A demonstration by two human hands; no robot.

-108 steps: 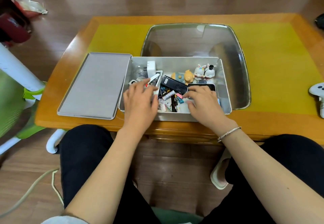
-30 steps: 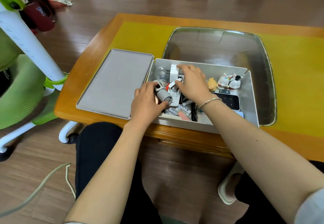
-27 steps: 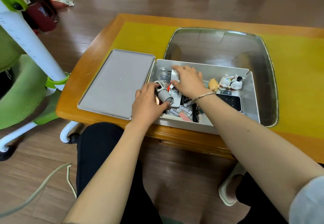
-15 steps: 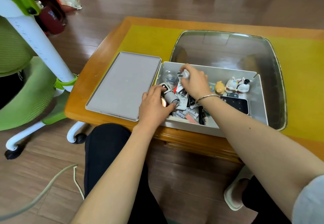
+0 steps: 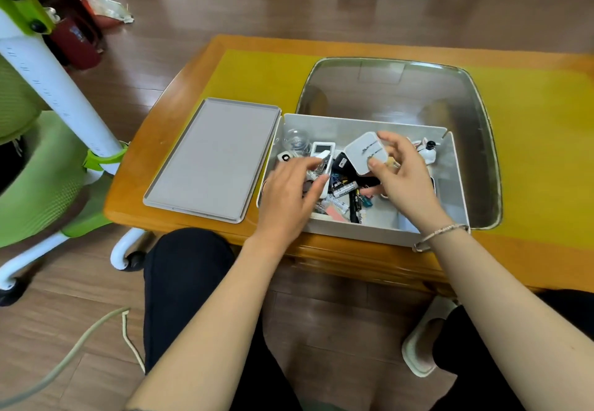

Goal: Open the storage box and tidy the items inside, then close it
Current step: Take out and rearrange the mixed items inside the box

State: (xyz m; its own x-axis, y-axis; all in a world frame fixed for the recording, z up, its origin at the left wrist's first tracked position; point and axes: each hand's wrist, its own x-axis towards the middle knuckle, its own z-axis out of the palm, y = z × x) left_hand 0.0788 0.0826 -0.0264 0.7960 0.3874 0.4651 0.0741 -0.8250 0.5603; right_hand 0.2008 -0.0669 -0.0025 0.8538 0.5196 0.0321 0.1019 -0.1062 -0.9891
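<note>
While the storage box (image 5: 379,229) stands open at the near edge of the wooden table (image 5: 180,95), its flat grey lid (image 5: 212,156) lies just beside it on the left, touching the box wall. One box and one lid are there. The box is a light grey rectangle with low walls, and it is filled with many small things mixed together: a white remote with a little screen (image 5: 322,150), some batteries (image 5: 344,189), a clear round piece (image 5: 295,139) in the far left corner, and white figurines (image 5: 429,151) in the far right corner; how many figurines I cannot tell, because the right hand covers part of them. Behind the box a large silver tray (image 5: 398,89) rests on the yellow mat (image 5: 257,73).

The right hand (image 5: 405,179) pinches a white square charger (image 5: 366,153) between thumb and fingers and holds it lifted above the contents, with its two metal prongs facing up. The left hand (image 5: 289,195) reaches into the left part of the box with its fingers loosely bent over the remote; if it grips something I cannot tell.
</note>
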